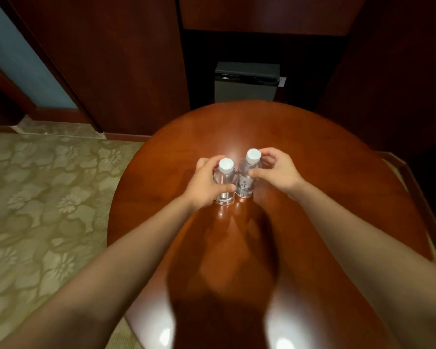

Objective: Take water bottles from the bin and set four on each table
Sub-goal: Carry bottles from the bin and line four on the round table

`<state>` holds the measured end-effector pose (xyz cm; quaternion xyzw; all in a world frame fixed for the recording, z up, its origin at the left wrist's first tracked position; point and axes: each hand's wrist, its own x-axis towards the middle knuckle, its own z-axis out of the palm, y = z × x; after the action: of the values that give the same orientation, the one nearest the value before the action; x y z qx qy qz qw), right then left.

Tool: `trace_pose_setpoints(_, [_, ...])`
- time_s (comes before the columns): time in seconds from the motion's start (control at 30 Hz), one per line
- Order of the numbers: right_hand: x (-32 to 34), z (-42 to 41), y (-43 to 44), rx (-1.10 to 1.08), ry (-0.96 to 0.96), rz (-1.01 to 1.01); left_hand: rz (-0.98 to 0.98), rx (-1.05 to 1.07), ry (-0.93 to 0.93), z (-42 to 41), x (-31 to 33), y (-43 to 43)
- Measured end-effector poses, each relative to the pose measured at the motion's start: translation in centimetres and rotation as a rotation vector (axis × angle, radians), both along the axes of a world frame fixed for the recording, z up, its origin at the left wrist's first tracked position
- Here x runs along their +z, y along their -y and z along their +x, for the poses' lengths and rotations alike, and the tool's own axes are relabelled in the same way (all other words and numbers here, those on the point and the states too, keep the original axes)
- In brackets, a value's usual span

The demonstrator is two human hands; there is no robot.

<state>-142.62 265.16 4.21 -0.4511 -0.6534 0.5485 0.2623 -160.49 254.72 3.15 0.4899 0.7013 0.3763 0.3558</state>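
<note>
Bare left forearm (pixel 106 263) and right forearm (pixel 368 248) reach forward over a round, glossy, reddish-brown wooden surface (pixel 312 152). To the left of it lies a beige-green carpet (pixel 48 197) with a flower pattern, and above that a pale blue panel (pixel 18 51) stands beside a dark wood wall (pixel 124 59). Behind the far edge of the surface a grey box (pixel 246 89) with a dark lid sits in a shadowed recess. A wooden rail (pixel 413 187) runs along the right edge. Near the middle of the surface two clear water bottles with white caps stand upright, just beside each other. The left hand (pixel 204 183) is curled round the left bottle (pixel 224 192), its thumb across the body. The right hand (pixel 277 170) grips the right bottle (pixel 246 185) near its shoulder, between thumb and bent fingers.
</note>
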Motion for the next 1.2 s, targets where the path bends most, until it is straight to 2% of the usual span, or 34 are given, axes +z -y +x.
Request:
trace_pose_setpoints(0.33, [2.1,-1.1,-0.1,-0.032,0.309,0.151,0.058,-0.112,-0.081,-2.0,2.7,-0.2])
trace_pose_setpoints(0.43, [1.8,-1.0,0.4,-0.084,0.393,0.235,0.071,-0.087,-0.068,-1.9,2.4,0.0])
trace_pose_setpoints(0.57, [1.8,-0.5,0.8,-0.035,0.468,0.330,0.089,-0.009,-0.074,-1.6,1.9,0.2])
trace_pose_setpoints(0.8, [1.3,0.5,0.4,0.229,0.315,0.318,0.097,0.088,-0.057,-0.2,2.7,0.1])
trace_pose_setpoints(1.07, [1.5,0.4,0.2,0.333,0.326,0.341,0.068,0.150,-0.094,-0.2,2.6,-0.6])
trace_pose_setpoints(1.2, [1.7,0.1,0.4,0.302,0.313,0.301,0.063,0.153,-0.085,-0.3,2.5,-0.8])
